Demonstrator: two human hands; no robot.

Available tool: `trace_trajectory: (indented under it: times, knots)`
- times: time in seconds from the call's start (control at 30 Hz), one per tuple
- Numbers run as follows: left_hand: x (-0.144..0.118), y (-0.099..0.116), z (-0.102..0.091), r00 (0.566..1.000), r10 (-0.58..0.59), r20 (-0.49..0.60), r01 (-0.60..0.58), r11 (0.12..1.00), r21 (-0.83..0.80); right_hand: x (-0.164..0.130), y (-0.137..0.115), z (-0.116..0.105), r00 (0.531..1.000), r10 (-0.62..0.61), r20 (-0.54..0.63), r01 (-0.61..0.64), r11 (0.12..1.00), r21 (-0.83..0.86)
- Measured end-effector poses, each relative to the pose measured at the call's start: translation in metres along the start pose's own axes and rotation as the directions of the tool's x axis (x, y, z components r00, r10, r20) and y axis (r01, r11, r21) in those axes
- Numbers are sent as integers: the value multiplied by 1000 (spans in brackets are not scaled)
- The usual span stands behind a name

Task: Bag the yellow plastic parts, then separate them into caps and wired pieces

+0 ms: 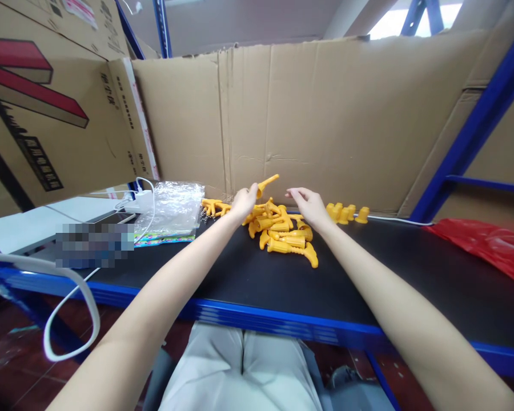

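Note:
My left hand (pixel 245 202) is closed around a yellow plastic piece (pixel 269 182) whose narrow end points up and to the right. Opposite it, my right hand (pixel 307 204) hovers with thumb and fingertips drawn together; whatever they pinch, if anything, is hidden or too small to make out. Below and between both hands lies a heap of yellow plastic parts (pixel 285 244), some with ribbed barrels and curved ends. Branching yellow pieces (pixel 214 206) lie left of my left hand. Beyond my right wrist stand several small yellow cup-shaped parts (pixel 345 214).
A black worktop (pixel 240 274) has a blue metal front edge (pixel 274 322). Clear plastic bags (pixel 173 202) and a white power strip (pixel 140 201) with cables lie left. Red plastic (pixel 484 245) lies right. Cardboard (pixel 325 114) walls the back; a large carton (pixel 68 125) stands left.

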State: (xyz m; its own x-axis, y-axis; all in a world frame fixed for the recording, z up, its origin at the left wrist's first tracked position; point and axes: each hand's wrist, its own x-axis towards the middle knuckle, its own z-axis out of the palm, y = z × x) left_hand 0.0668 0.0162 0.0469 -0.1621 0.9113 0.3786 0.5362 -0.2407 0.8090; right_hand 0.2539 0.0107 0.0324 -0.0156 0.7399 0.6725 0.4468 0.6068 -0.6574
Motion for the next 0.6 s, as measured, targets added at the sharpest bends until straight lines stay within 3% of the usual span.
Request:
trace_trajectory:
  times: [0.13,0.23,0.37,0.5,0.6]
  knots:
    - [-31,10,14,978,200,67,-204,977,69,-5,-19,16,973,200,119,-226,930,288]
    - [-46,7,18,922,369,118,-385,908,163,-11,-23,22,954,262,148,-299,879,372]
    - [-52,0,14,861,465,205,-506,822,260,-15,-23,25,928,310,208,-371,831,415]
    - [-52,-2,3,766,596,241,-640,674,369,-14,-20,23,951,258,169,-299,907,298]
    - [-52,-2,-4,737,661,143,-652,637,411,-14,-19,18,985,101,139,-98,995,-27]
